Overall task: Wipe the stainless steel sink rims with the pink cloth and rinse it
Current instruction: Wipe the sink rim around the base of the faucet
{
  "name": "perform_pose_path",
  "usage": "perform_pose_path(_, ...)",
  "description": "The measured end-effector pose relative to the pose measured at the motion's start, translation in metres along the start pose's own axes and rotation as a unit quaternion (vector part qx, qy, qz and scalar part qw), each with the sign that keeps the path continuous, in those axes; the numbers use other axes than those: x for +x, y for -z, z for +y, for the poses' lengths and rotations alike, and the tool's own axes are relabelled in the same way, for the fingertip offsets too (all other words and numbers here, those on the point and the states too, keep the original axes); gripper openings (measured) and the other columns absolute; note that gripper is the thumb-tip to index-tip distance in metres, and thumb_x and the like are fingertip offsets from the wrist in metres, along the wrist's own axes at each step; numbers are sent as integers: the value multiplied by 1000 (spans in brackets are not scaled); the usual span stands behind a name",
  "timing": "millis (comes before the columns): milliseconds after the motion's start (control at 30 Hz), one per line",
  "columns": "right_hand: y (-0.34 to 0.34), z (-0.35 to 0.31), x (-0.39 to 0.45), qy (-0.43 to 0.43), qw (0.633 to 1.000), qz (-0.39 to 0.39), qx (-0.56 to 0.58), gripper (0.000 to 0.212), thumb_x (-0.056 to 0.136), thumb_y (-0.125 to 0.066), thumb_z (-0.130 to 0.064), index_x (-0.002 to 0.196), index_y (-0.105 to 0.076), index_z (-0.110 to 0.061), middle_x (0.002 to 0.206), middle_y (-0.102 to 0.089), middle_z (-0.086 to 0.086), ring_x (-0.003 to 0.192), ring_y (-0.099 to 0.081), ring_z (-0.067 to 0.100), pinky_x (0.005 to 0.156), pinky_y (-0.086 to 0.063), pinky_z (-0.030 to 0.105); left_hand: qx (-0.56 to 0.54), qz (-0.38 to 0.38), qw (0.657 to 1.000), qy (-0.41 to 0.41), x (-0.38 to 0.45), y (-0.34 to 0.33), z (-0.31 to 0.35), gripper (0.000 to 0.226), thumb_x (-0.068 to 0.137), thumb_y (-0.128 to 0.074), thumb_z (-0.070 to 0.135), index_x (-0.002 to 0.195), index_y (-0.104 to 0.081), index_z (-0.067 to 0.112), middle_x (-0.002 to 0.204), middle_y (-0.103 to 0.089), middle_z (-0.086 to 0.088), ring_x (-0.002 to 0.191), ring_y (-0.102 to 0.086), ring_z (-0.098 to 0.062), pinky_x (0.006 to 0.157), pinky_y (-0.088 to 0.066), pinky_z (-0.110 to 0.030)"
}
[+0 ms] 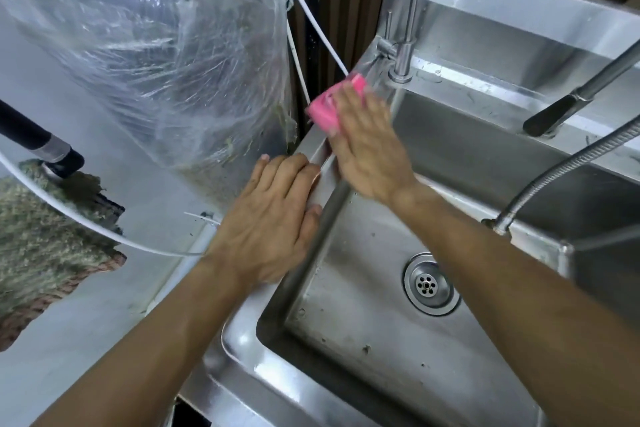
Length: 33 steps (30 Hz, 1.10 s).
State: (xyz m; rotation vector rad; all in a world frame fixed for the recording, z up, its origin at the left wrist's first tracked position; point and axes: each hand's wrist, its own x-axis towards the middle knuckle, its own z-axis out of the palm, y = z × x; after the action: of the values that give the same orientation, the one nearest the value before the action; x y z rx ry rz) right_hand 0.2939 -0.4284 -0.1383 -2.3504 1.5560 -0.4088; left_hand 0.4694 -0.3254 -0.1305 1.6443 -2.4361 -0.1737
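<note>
Cloth (327, 102): pink, folded, flat on the sink's left rim (313, 146) near the back corner, just short of the small tap (403, 55). Right hand (367, 146) on top of it, fingers straight and together, palm pressing down, nothing gripped. Blurred, so likely mid-stroke.

Left hand (273, 215): flat on the same rim nearer the person, fingers extended, thumb over the inner edge. Bracing; holds nothing.

Risks, as I judge them:
- Cloth only pressed, not pinched; could slide out from under the palm, off the outer edge toward the plastic bag (149, 55) or into the basin (381, 288).
- Fingertips could knock the tap base at the corner.
- Wet rim; bracing hand may slip.

Orientation: the cloth's long axis lies along the rim, pointing toward the back corner and tap.
</note>
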Motion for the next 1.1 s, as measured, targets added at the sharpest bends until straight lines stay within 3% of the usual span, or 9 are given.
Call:
perform_pose_path(67, -6, -1, -14, 40, 999, -16, -13, 59, 112, -18, -40, 166, -4, -18, 174, 3, 1, 159, 12, 20, 129, 10, 40, -4, -11, 1000, -7, 14, -2, -1, 56, 102, -42, 33, 150, -42, 3, 151, -42, -14, 144, -37, -32, 122, -25, -54)
perform_pose_path(133, -1, 13, 0, 65, 997, -35, -28, 59, 113, -16, -41, 166, -1, -19, 173, 6, -1, 158, 15, 15, 128, 13, 36, 1, -30, 1000, 4, 18, -7, -2, 63, 106, -33, 38, 160, -28, 7, 167, -24, -8, 156, -17, -24, 127, -15, -48)
perform_pose_path(233, 10, 38, 39, 43, 998, -24, -34, 59, 113, -15, -42, 166, -2, -19, 173, 7, 1, 158, 16, 17, 124, 17, 34, 7, -54, 998, 7, 16, -10, -4, 64, 108, -18, 44, 164, -10, 15, 172, 0, 3, 158, 8, -13, 129, -2, -41)
perform_pose_path(333, 14, 53, 65, 6, 999, -1, -33, 58, 114, -19, -37, 165, -6, -15, 174, 0, 5, 160, 9, 21, 129, 8, 38, -3, -66, 998, 17, 19, -8, -4, 64, 108, -16, 45, 164, -4, 19, 171, 6, 7, 156, 15, -9, 129, -1, -41)
perform_pose_path(500, 11, 47, 28, 59, 998, -20, -12, 57, 114, -19, -39, 165, -1, -21, 173, 6, 0, 159, 14, 18, 128, 12, 38, -10, -65, 998, 23, 19, -9, -4, 63, 108, -17, 44, 164, -7, 19, 171, 5, 8, 157, 14, -9, 129, -5, -44)
perform_pose_path(667, 9, 42, 13, 124, 991, -45, -29, 55, 113, -18, -41, 165, -11, -24, 173, -3, -3, 159, 11, 13, 130, 8, 36, -8, -55, 998, 14, 18, -12, -5, 62, 108, -21, 42, 164, -12, 16, 172, -2, 3, 158, 7, -14, 128, -12, -45)
perform_pose_path(900, 16, 52, 74, -5, 999, 8, -48, 57, 113, -20, -38, 165, -12, -16, 174, -5, 4, 160, 5, 20, 130, 5, 36, -10, -40, 999, 9, 20, -14, -4, 62, 108, -25, 41, 163, -20, 13, 172, -12, 0, 159, -3, -17, 127, -14, -46)
perform_pose_path(1000, 13, 39, 48, -13, 1000, -4, 11, 59, 113, -23, -35, 165, -2, -18, 174, 5, 1, 159, 14, 16, 128, 11, 33, -32, -30, 999, 11, 20, -12, -4, 62, 105, -31, 37, 160, -29, 11, 170, -22, -2, 158, -13, -21, 126, -20, -48)
perform_pose_path(1100, 17, 44, 23, 44, 999, -8, 20, 58, 113, -28, -33, 165, -8, -19, 173, -3, -3, 157, 16, 10, 129, 10, 32, -38, -33, 999, -20, 40, -8, -11, 61, 103, -35, 35, 155, -40, 4, 163, -36, -10, 153, -28, -30, 124, -24, -51)
